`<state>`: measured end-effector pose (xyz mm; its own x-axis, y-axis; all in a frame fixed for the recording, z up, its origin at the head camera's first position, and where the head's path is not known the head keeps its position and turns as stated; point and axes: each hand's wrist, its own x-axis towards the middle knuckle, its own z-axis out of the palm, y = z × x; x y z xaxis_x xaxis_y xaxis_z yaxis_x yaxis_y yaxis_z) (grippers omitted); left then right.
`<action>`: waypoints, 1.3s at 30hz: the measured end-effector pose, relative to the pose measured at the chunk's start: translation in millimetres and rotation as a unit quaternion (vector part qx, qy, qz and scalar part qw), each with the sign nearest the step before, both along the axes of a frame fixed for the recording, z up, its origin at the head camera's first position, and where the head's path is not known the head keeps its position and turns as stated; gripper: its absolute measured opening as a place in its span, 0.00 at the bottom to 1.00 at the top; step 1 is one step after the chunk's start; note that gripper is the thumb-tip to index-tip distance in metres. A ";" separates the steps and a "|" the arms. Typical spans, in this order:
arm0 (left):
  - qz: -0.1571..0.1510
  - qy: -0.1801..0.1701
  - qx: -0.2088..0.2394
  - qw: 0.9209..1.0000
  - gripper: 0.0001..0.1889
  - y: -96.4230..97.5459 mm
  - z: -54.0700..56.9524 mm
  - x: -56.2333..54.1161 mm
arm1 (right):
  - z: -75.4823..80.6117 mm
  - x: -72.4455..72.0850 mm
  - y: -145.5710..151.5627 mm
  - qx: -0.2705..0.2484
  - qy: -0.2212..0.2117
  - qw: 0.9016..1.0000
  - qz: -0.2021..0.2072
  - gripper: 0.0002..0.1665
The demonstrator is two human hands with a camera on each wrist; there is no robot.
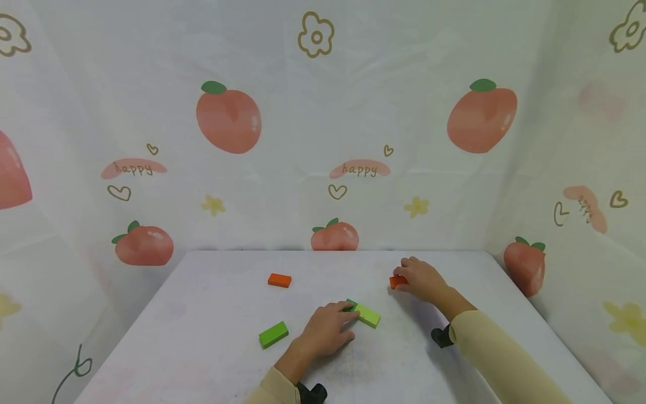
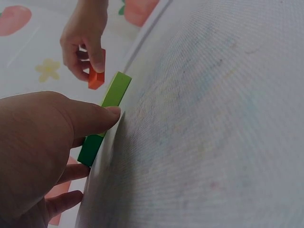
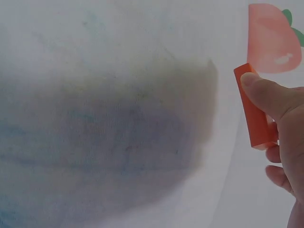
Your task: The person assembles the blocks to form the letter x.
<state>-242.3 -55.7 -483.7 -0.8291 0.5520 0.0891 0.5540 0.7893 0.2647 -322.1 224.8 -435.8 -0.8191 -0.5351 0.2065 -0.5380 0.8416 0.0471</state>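
Note:
My right hand (image 1: 421, 279) pinches an orange-red block (image 3: 254, 111) between thumb and fingers at the right rear of the table. My left hand (image 1: 328, 329) lies over a light green block (image 1: 368, 316) and a dark green block (image 2: 90, 151), which sit end to end near the middle. Its fingers reach onto these two, while the thumb stands out to the near side, apart from them in the head view. The fingers partly cover the dark green one. In the left wrist view the thumb crosses in front of the light green block.
Farther back on the white table (image 1: 212, 314) lies another orange block (image 1: 280, 280). A green block (image 1: 273, 335) rests left of my left hand. A white cloth (image 1: 282, 112) printed with fruit hangs behind and at both sides.

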 end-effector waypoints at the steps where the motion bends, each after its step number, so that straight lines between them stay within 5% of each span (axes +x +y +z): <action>1: 0.000 0.000 0.000 1.000 0.25 -0.1 0.0 0.0 | -0.4 0.0 -0.7 0.000 0.004 1.000 0.001 0.16; 20: -0.003 0.004 0.005 1.000 0.25 -1.5 -2.8 -1.3 | -33.0 1.8 -15.6 -0.096 0.101 0.990 0.030 0.16; 39: -0.003 -0.002 0.008 1.000 0.25 -1.4 -4.0 -2.6 | -43.8 8.0 -38.4 -0.108 -0.027 0.993 0.027 0.19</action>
<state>-244.9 -57.2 -487.7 -0.8267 0.5547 0.0943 0.5567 0.7821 0.2802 -314.1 186.4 -479.6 -0.8034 -0.5268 0.2776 -0.5797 0.7985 -0.1624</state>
